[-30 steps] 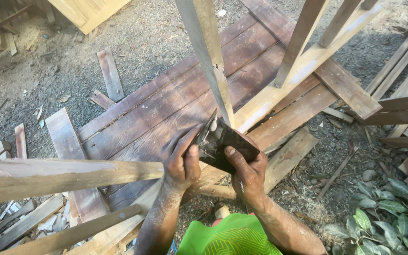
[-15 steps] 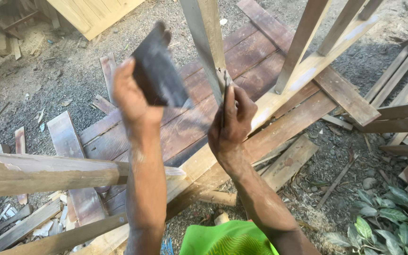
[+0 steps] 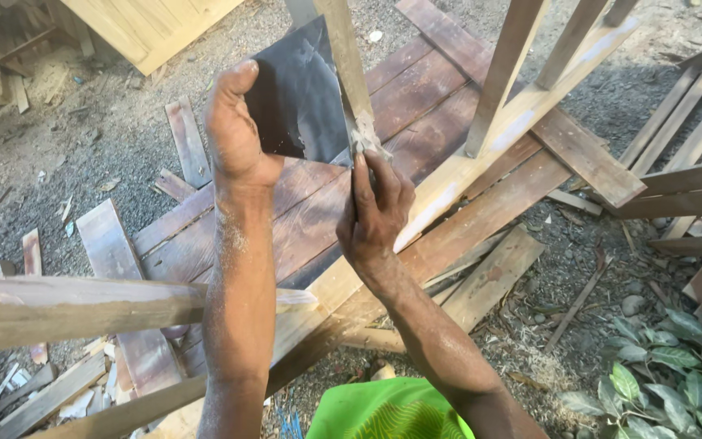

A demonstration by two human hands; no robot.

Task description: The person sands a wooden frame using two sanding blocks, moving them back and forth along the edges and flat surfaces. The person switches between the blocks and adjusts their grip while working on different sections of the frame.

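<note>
Outdoors, seen from the head camera looking down, a person works on a pale wooden frame that stands over weathered brown planks (image 3: 416,106) laid on gravelly ground. The left hand (image 3: 237,134) is raised, fingers clenched around the edge of a dark, flat square sheet (image 3: 298,97) held up at the left of a slim upright wooden slat (image 3: 347,65); the sheet's right edge lies against or just behind the slat, and which cannot be told. The right hand (image 3: 375,215) sits lower, its fingertips (image 3: 361,162) pressed to a lump of grey-beige filler paste (image 3: 365,142) on the slat, thumb and fingers closing round the wood rather than gripping any tool. Both forearms are dusted with pale powder. A rough horizontal beam (image 3: 83,305) crosses the near left, offcuts litter the ground beyond it, green leaves (image 3: 660,366) show at the near right, and a bright green garment (image 3: 387,410) fills the near edge. Judged from this view, the soft paste could smear or drop away if the fingertips drag, and the thin slat could flex under pressure; the sheet, pinched only at one edge, could slip from the raised hand.
</note>
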